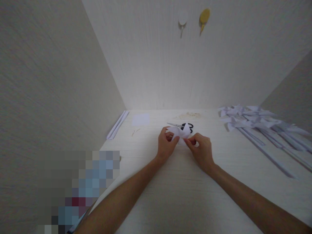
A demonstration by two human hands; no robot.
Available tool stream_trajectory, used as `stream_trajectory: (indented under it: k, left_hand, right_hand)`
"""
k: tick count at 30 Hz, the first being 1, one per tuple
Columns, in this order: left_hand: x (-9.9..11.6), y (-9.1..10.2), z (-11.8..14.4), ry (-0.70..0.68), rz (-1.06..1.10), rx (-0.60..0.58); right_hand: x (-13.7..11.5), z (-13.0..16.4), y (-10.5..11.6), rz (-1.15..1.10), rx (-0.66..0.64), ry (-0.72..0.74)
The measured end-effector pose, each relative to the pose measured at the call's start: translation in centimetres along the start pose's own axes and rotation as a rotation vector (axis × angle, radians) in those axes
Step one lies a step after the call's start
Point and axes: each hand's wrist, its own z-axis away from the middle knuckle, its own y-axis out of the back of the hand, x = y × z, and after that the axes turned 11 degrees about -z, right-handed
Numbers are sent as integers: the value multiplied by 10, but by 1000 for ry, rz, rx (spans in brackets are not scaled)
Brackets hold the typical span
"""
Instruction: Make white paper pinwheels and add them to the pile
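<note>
A white paper pinwheel [185,131], its blades partly folded over, is held just above the white table in the middle of the view. My left hand [166,144] is closed around its left side, thumb in front and fingers behind. With thumb and fingers pinched together, my right hand [201,149] grips its lower right edge. Whether a small pin sits in that pinch is too small to tell. Right behind the pinwheel lie scissors [175,124] with black handles, partly covered by the paper.
At the right lie several paper pinwheels [234,123] on rolled paper sticks. Two paper rolls [117,125] lie along the left edge, near a white paper square [140,119] and small thin sticks [135,132]. Light crumbs [191,115] lie by the back wall, which bears a yellow hook [204,15].
</note>
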Motion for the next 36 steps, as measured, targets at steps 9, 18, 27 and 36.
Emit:
stream_trajectory:
  k: [9,18,27,36]
  left_hand:
    - [-2,2,-4,18,-20,-14]
    - [-1,3,-4,51,49,-17]
    - [2,4,-6,188,179,-36]
    - [0,8,-9,203,157,-72]
  right_hand:
    - [1,1,0,17,-34,34]
    - [1,0,1,-17,-43,-9]
    - [3,0,1,-46,-39,-11]
    - [4,-1,2,-59,-47,-7]
